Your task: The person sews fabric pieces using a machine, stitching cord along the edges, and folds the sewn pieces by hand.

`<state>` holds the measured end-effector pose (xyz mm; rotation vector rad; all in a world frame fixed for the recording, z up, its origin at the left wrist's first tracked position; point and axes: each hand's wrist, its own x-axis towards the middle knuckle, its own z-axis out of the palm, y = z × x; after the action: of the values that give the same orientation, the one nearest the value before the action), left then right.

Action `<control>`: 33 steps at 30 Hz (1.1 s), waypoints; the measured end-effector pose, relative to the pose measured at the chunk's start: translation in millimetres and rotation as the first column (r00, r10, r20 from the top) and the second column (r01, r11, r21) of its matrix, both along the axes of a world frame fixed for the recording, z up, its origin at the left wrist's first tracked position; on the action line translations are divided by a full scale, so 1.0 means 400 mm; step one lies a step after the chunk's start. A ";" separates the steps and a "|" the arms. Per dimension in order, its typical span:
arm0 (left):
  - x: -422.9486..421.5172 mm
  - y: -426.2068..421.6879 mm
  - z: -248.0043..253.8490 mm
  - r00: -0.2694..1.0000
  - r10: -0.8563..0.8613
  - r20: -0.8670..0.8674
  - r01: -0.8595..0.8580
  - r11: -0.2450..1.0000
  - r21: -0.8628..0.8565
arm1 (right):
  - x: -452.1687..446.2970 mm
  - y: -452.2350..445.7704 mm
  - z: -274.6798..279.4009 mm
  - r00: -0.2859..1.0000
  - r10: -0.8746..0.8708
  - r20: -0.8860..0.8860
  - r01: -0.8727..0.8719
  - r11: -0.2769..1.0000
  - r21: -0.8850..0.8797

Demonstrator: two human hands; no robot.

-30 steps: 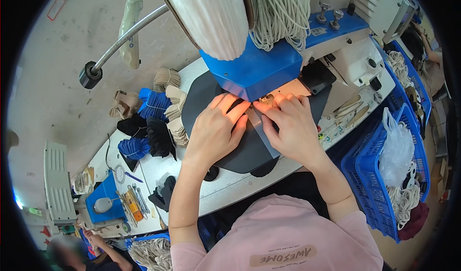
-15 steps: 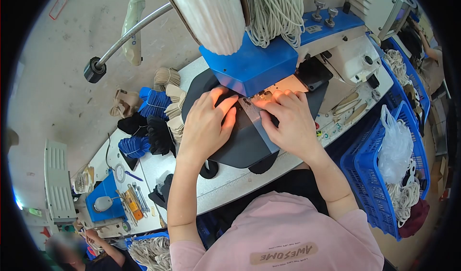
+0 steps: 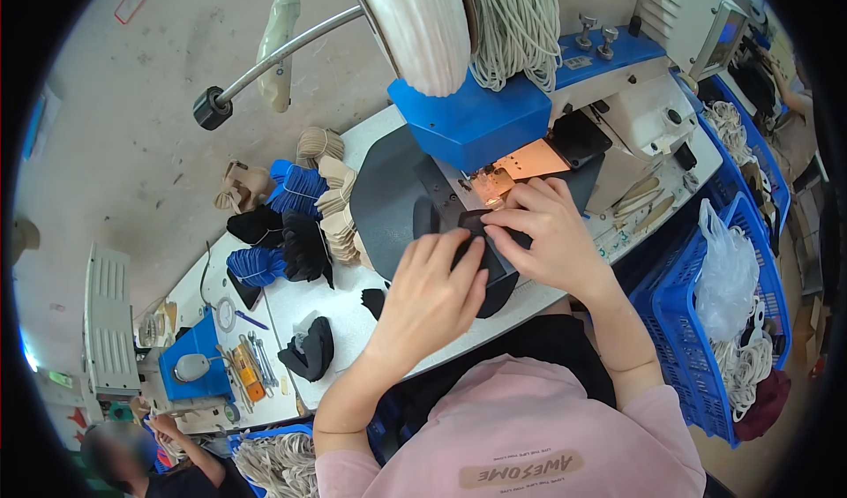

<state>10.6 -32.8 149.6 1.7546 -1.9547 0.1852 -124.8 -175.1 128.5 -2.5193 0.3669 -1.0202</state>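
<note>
A blue-headed sewing machine (image 3: 472, 123) stands before me, its needle area lit orange. Just in front of the needle, a small black fabric piece (image 3: 474, 222) is pinched between my two hands. The fingertips of my left hand (image 3: 437, 282) are closed on its near left edge. My right hand (image 3: 551, 233) grips the fabric from the right, thumb and fingers together, close to the lit metal plate (image 3: 532, 160). Part of the fabric is hidden under my fingers. Below lies the dark work surface (image 3: 379, 202).
Bundled blue straps (image 3: 256, 267), black bundles (image 3: 300, 247) and beige bundles (image 3: 337, 198) lie to the left. A dark cloth piece (image 3: 309, 350) rests near the table's front edge. Blue crates (image 3: 679, 322) stand at right. A white cord spool (image 3: 415, 30) hangs above. Another person (image 3: 190, 454) sits lower left.
Both hands have drawn back from the needle toward me, the left one farther. The black fabric now shows between them. The view has shifted slightly.
</note>
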 end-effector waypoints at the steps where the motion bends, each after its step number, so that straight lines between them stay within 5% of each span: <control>1: -0.009 0.005 -0.001 0.999 -0.024 -0.033 0.024 1.000 0.013 | -0.004 0.004 0.006 0.999 -0.032 -0.022 0.033 0.999 0.009; 7: -0.006 -0.015 -0.052 0.980 -0.148 -0.132 0.143 0.989 -0.046 | -0.015 0.008 0.004 0.990 -0.106 -0.094 0.108 0.994 0.009; 11: -0.018 -0.027 -0.037 0.990 0.021 -0.136 -0.034 0.995 -0.092 | -0.010 0.005 0.007 0.991 -0.125 -0.036 0.126 0.992 0.029; 19: 0.040 -0.010 0.002 0.997 -0.059 0.050 0.053 0.992 0.114 | -0.020 -0.035 0.020 0.998 -0.003 -0.056 0.002 1.000 -0.014; 22: 0.037 -0.006 -0.008 0.965 -0.084 0.249 0.061 0.993 0.100 | -0.018 -0.047 0.019 0.983 0.132 -0.128 -0.140 0.989 -0.051; 33: -0.035 0.004 -0.017 0.995 -0.042 0.089 0.038 0.998 0.051 | -0.015 -0.058 0.058 0.941 0.124 -0.316 -0.231 0.915 -0.329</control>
<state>-3.4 -31.4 142.7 1.7642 -2.0734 0.2078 -130.9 -198.2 151.7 -2.9805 0.0190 -0.6969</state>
